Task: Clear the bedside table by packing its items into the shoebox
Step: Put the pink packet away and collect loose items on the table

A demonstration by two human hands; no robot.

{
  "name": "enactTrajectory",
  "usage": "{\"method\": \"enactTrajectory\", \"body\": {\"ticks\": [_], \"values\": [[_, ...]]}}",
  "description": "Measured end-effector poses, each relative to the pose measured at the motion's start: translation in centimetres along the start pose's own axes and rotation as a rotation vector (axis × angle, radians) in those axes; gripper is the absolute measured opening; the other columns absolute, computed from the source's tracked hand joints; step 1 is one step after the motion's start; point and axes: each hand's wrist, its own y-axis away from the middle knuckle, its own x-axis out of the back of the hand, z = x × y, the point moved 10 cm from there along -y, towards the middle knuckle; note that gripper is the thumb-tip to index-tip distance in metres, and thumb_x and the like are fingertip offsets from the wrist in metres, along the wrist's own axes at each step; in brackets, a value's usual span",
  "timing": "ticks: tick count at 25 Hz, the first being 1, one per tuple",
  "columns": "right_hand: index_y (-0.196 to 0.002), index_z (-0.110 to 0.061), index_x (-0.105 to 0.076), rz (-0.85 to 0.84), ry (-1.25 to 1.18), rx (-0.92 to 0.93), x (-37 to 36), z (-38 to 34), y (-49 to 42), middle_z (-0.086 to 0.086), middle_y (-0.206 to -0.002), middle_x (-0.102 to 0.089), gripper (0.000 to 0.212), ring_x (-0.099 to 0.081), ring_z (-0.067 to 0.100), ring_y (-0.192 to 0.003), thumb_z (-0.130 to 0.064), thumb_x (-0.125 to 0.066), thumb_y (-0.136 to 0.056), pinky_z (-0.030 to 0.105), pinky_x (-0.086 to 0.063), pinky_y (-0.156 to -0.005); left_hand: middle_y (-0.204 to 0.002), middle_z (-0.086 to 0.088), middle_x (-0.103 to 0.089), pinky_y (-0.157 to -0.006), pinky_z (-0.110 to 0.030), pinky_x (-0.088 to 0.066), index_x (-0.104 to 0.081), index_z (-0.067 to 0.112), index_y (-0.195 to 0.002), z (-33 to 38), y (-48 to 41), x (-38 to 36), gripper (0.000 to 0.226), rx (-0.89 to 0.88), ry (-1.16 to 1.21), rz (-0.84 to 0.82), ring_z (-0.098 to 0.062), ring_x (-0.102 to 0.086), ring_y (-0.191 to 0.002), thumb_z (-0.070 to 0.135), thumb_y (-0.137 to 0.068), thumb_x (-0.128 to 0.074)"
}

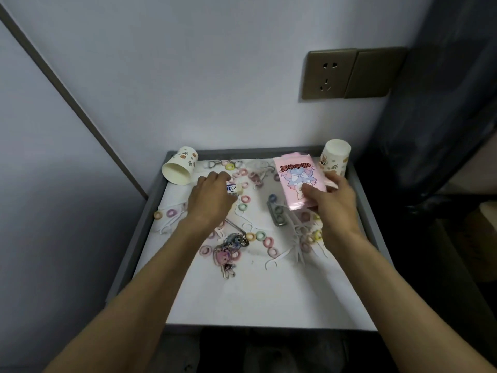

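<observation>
Head view: the right hand (330, 200) pinches a flat pink plastic packet printed with a blue bow (297, 179). It is lifted off the white-topped grey desk (269, 292) at far right, likely for packing. The left hand (211, 196) curls its fingers round a small white eraser (234, 188), far left. No shoebox shows.

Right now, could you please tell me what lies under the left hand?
An eraser pokes out from under the left hand. Its other end, and whether the hand grips it, are covered.
</observation>
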Motion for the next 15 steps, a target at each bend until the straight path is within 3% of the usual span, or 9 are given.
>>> {"method": "enactTrajectory", "body": {"ticks": [3,6,9,12,15], "values": [[-0.099,-0.004,-0.067,-0.053,-0.239,-0.198,0.2,1.1,0.4,0.009,-0.089,-0.075,0.020,-0.074,0.020,-0.073,0.004,-0.068,-0.080,0.027,-0.057,-0.058,-0.127,-0.009,-0.061,-0.094,-0.041,-0.044,-0.058,0.015,-0.129,0.9,-2.1,-2.0,0.038,-0.048,-0.159,-0.058,-0.033,-0.048,-0.119,0.032,-0.095,-0.061],[-0.094,-0.004,-0.066,-0.068,-0.254,-0.251,0.4,1.1,0.5,0.009,-0.084,-0.074,0.016,-0.071,0.019,-0.067,0.005,-0.061,-0.082,0.028,-0.054,-0.055,-0.124,-0.010,-0.062,-0.093,-0.041,-0.042,-0.061,0.013,-0.123,1.3,-2.1,-1.9,0.035,-0.054,-0.207,-0.009,-0.032,-0.050,-0.117,0.034,-0.095,-0.061],[-0.092,-0.009,-0.064,-0.110,-0.197,-0.234,0.6,0.4,0.7,0.010,-0.088,-0.075,0.022,-0.071,0.024,-0.067,0.007,-0.053,-0.082,0.029,-0.052,-0.046,-0.116,-0.011,-0.062,-0.086,-0.040,-0.047,-0.059,0.008,-0.116,1.5,-1.1,0.5,0.033,-0.048,0.026,0.090,-0.030,-0.056,-0.107,0.032,-0.094,-0.062],[-0.098,-0.008,-0.064,-0.112,-0.097,-0.211,1.0,0.1,1.1,0.012,-0.094,-0.074,0.025,-0.070,0.024,-0.069,0.005,-0.052,-0.081,0.017,-0.041,-0.037,-0.096,-0.001,-0.062,-0.069,-0.034,-0.048,-0.055,0.016,-0.110,0.0,1.5,0.6,0.029,0.009,0.225,-0.040,-0.024,-0.060,-0.086,0.032,-0.090,-0.067],[-0.094,-0.009,-0.062,-0.137,-0.034,-0.175,1.0,0.1,1.8,0.007,-0.087,-0.074,0.020,-0.070,0.015,-0.059,0.003,-0.055,-0.081,0.017,-0.046,-0.043,-0.098,-0.001,-0.062,-0.065,-0.031,-0.041,-0.056,0.016,-0.109,-2.3,4.8,-0.6,0.029,0.075,0.054,-0.179,-0.021,-0.056,-0.083,0.033,-0.089,-0.069]]}}
